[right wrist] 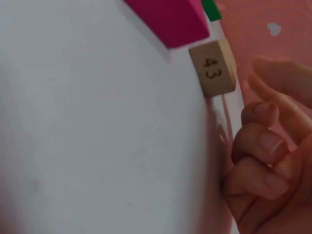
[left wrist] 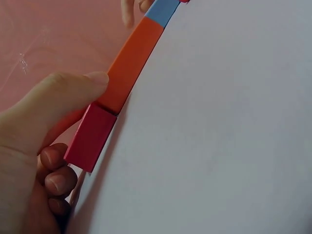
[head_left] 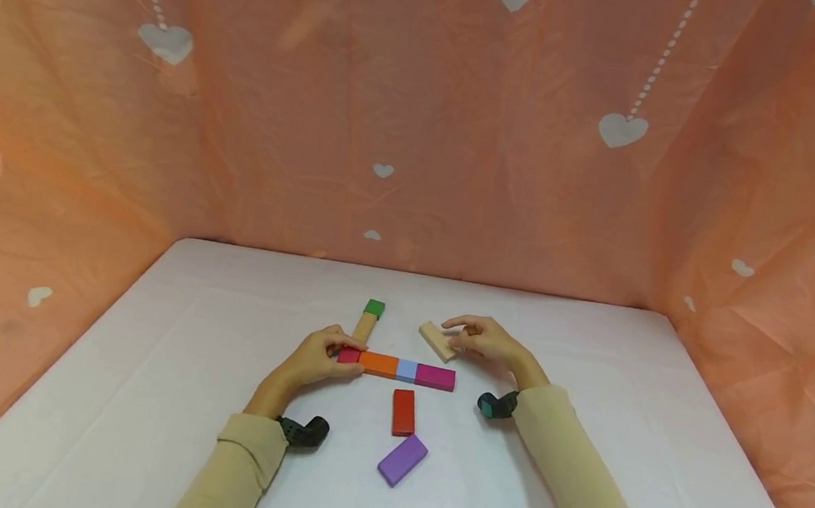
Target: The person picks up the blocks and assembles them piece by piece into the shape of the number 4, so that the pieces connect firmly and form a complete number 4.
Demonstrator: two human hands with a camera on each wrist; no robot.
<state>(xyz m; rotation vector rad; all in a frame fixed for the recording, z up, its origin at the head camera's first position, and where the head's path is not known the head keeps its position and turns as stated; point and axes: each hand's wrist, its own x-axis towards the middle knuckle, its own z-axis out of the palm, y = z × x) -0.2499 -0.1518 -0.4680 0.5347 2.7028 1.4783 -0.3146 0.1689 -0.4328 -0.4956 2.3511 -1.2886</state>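
Observation:
My left hand pinches the left end of an orange block, thumb and index finger on its opposite sides. A crimson block butts against that end, partly under the hand. Along the same row lie a light blue block and a magenta block. My right hand is beside a plain wooden block, its index finger stretched out and other fingers bent. In the right wrist view, the wooden block's end bears the number 43, with a gap between it and the fingers.
Behind the row, another plain wooden block reaches back to a green block. In front lie a red block and a purple block. Orange cloth hangs around the white table.

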